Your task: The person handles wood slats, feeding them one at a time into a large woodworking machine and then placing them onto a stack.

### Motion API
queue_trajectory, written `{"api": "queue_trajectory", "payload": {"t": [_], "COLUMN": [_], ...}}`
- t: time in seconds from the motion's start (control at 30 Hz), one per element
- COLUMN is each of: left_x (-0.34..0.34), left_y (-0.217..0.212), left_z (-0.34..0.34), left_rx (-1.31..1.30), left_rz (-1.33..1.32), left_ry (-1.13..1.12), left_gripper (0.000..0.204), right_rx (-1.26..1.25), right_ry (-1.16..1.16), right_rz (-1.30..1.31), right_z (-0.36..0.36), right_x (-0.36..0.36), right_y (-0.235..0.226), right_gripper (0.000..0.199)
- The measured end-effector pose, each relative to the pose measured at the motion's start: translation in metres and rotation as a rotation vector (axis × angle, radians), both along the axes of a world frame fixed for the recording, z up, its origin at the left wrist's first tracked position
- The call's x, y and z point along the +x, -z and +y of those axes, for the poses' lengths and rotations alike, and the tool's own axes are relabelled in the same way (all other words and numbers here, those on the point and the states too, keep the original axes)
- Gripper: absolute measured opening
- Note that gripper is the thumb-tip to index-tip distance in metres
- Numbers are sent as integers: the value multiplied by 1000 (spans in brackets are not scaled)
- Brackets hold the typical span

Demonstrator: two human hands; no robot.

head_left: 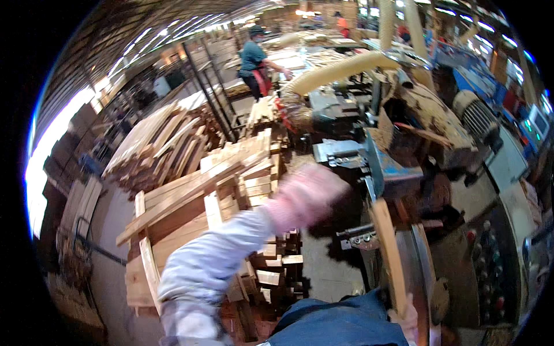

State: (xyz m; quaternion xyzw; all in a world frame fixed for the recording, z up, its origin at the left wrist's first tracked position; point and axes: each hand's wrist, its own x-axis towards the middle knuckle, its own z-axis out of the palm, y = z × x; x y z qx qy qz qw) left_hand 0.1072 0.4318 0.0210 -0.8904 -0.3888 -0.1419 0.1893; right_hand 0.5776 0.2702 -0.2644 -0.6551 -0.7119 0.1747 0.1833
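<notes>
My left hand, in a pinkish knit glove under a light sleeve, is stretched forward over the gap between the wood stack and the machine. Motion blurs its fingers, and no held thing can be made out. Low at the right, my right hand is at the lower end of a narrow wooden board and appears to grip it; only part of this hand shows. That board slants up beside the metal machine bed. A stack of sawn boards lies left of my left hand, with loose pieces across its top.
Ahead stands a woodworking machine with a thick ribbed hose. A metal plate with blue patches juts out at its near side. Another board pile lies farther left. A co-worker stands beyond it. A control panel is far right.
</notes>
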Motion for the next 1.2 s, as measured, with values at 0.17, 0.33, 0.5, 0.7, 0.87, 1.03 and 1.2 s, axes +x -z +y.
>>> {"api": "queue_trajectory", "payload": {"t": [0.17,0.33,0.5,0.7,0.87,1.03,1.2], "left_x": [-176,-256,-298,-302,-313,-316,-307], "left_y": [-32,-17,17,12,29,24,4], "left_z": [-81,-163,-182,-166,-175,-168,-177], "left_rx": [-134,-395,-428,-439,-349,-309,-264], "left_rz": [-131,84,92,73,138,116,145], "left_ry": [-717,-1438,-1661,-1756,-1700,-1650,-1538], "left_gripper": [65,96,95,96,83,72,61], "right_rx": [-46,91,24,234,66,426,181], "right_ry": [237,320,251,94,72,-78,144], "right_rz": [-411,-518,-230,-216,-212,-552,-459], "right_z": [-127,-104,52,185,74,-69,-89], "right_x": [111,104,44,-6,22,86,77], "right_y": [37,63,73,84,53,17,48], "right_gripper": [89,90,87,88,79,51,58]}}
